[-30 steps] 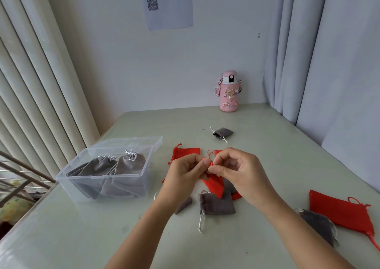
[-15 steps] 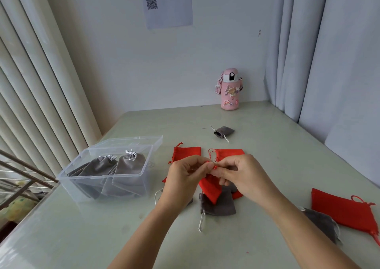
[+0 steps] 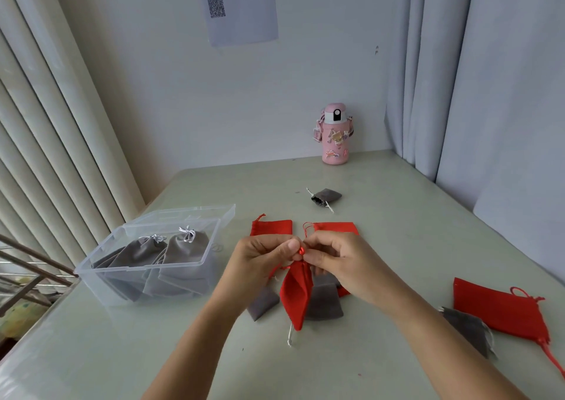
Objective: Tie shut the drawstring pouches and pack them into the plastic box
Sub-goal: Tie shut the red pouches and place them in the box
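Tying the red pouch [image 3: 296,300] is the step in hand: left hand [image 3: 263,263] and right hand [image 3: 341,262] pinch its cord [image 3: 301,250] between curled fingers [image 3: 284,251], pouch hanging right of the box [image 3: 137,268]. Next, likely: pull the knot tight, then drop it among the box's grey pouches [image 3: 183,257].

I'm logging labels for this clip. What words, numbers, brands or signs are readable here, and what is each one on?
No text here can be quoted.
Sheet of paper on the wall: a QR code and faint print, too blurred to read.
Pink bottle: cartoon stickers, no legible words.
Plastic box: no lettering visible.
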A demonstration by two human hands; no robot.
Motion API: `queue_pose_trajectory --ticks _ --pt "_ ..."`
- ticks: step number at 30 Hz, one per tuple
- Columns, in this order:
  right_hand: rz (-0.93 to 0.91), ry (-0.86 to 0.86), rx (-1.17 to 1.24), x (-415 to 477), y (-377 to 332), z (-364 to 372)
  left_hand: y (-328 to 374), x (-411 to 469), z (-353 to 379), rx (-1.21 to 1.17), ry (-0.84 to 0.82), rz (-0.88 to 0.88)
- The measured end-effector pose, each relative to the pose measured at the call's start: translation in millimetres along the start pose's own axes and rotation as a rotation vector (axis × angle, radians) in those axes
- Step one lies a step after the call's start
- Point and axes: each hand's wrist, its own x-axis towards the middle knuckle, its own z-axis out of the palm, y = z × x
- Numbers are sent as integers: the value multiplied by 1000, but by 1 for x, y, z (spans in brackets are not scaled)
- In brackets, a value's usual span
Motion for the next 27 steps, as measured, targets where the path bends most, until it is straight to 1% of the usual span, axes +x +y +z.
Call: queue_pose_trajectory --ticks 3,5,8,11,15,18,21,23,24,25,27 --pt "-27 32 -136 -1 3 6 6 -2 -4 141 3 35" --pt "-62 47 -241 -1 4 7 7 -3 -4 213 15 21" --pt "-103 67 -384 -1 6 9 6 -4 -4 440 90 47" --pt "-102 99 -437 0 8 9 3 -4 -3 656 147 167" --pt "-119 144 -461 -1 9 10 -3 -1 -2 909 212 440" --pt "-165 212 -390 -2 3 9 -5 1 4 1017 285 640" --pt "-210 307 -309 -2 -3 10 -3 1 3 1001 384 754" --pt "-205 343 -277 -3 -5 11 -1 -1 2 1004 397 827" --pt "-185 348 -222 -3 -7 11 1 -1 1 1014 396 866" --pt "-138 348 -117 -2 -9 11 3 -2 1 1024 398 898" --pt "2 335 193 0 -11 8 7 -3 3 1025 402 941"
